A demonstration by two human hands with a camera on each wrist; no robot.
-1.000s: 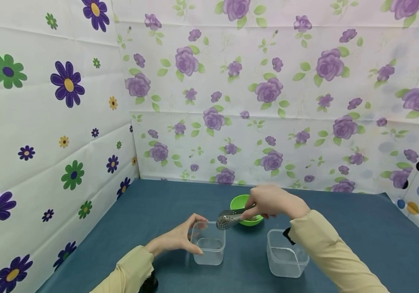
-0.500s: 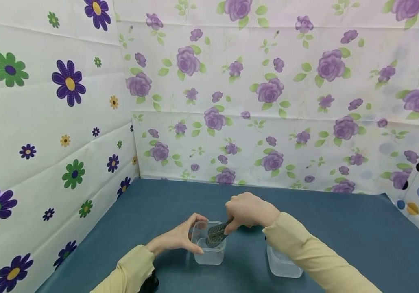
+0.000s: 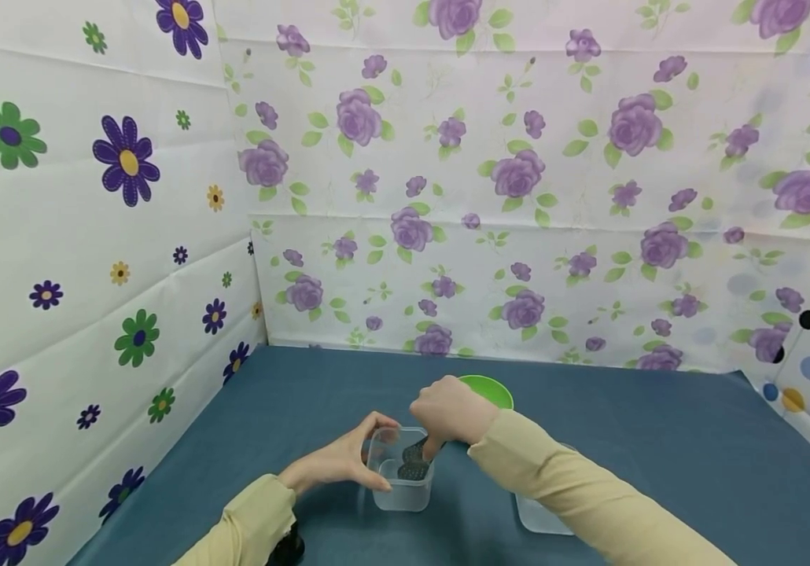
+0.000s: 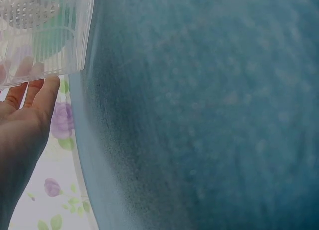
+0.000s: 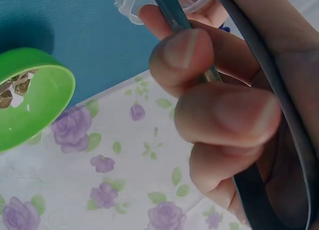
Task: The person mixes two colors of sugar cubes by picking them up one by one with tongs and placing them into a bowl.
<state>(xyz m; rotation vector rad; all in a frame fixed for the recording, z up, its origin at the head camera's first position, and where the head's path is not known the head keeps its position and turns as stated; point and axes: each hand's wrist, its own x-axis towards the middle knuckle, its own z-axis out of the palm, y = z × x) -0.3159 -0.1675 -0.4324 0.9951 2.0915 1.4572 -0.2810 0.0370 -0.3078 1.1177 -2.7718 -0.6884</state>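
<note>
My left hand (image 3: 344,457) grips a clear plastic container (image 3: 405,497) by its left side, thumb in front and fingers behind. Dark metal tongs (image 3: 414,471) with perforated heads reach down into that container, their two heads apart. My right hand (image 3: 451,410) holds the tongs from above, its fingers curled round the arms in the right wrist view. Whether anything lies in the container I cannot tell. Behind the right hand stands a bright green bowl (image 3: 495,391), partly hidden; the right wrist view shows brown and whitish chunky pieces (image 5: 19,88) in it.
A second clear plastic container (image 3: 543,519) stands to the right, mostly covered by my right forearm. Blue cloth (image 3: 334,377) covers the table. Flowered sheets (image 3: 575,181) rise at its back and sides.
My right hand has carried the tongs left from beside the green bowl and down into the left container. The tong heads have spread apart. The left hand keeps its hold.
</note>
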